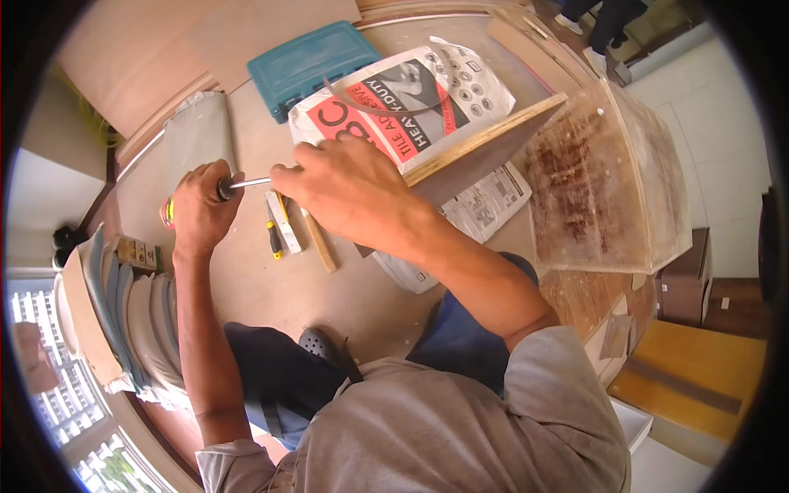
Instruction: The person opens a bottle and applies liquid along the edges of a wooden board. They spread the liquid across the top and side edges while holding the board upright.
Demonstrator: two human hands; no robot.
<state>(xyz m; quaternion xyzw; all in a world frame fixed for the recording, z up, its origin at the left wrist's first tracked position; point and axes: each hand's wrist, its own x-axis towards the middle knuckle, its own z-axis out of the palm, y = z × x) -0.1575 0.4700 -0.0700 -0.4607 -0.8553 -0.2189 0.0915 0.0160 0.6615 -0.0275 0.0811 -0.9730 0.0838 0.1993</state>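
Observation:
My left hand is wrapped round the dark handle of a screwdriver, whose metal shaft points right. A yellow and red end shows at the left of that hand. At the other end of the shaft, the fingers of my right hand are closed in a pinch; the tip is hidden in them. On the floor below lie a small yellow-and-black screwdriver, a flat whitish strip and a wooden handle, its upper end hidden by my right hand.
A wooden board stands on edge by a tile adhesive bag. Behind is a teal case. A stained wooden box stands right, stacked curved pieces left. Another person's legs show at top right.

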